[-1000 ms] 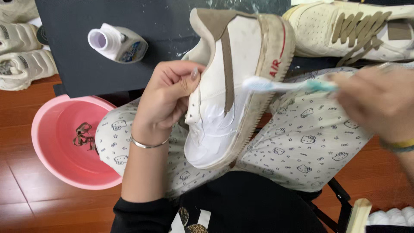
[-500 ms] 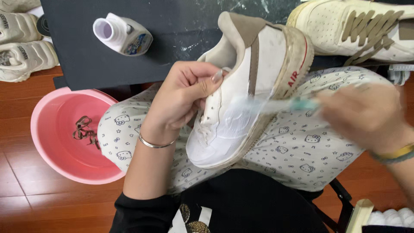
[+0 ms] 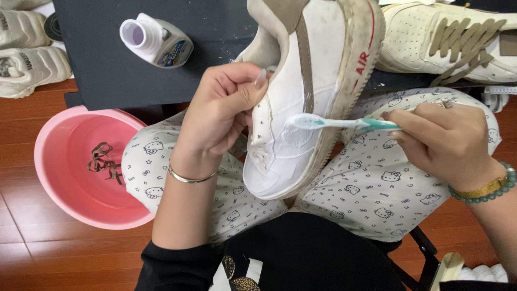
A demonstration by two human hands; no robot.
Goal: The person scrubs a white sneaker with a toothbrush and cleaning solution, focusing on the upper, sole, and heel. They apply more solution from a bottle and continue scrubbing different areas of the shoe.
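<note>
The white sneaker stands tilted on the person's lap, toe toward the body and heel up over the edge of the dark desk. The left hand holds it at the collar, fingers curled closed around the rim of the opening with the thumb pressed on the side panel. The right hand has its fingers pinched shut on the handle of a toothbrush, whose bristle head lies against the shoe's white side panel — just beyond the left fingertips, touching the leather.

As a judgement, the scrubbing looks partway: the panel under the bristles shows wet streaks and reads cleaner, while the sole edge above the brush is yet grey and grimy, so the rim and heel seem left to do. The laces are out; a brownish lace lies in the pink basin on the floor, well left of the left wrist.

Both forearms reach in from below, wrists bent inward toward the shoe. Past the left fingers a cleaner bottle lies on the desk; beyond the right fingers sits a second, laced sneaker.
</note>
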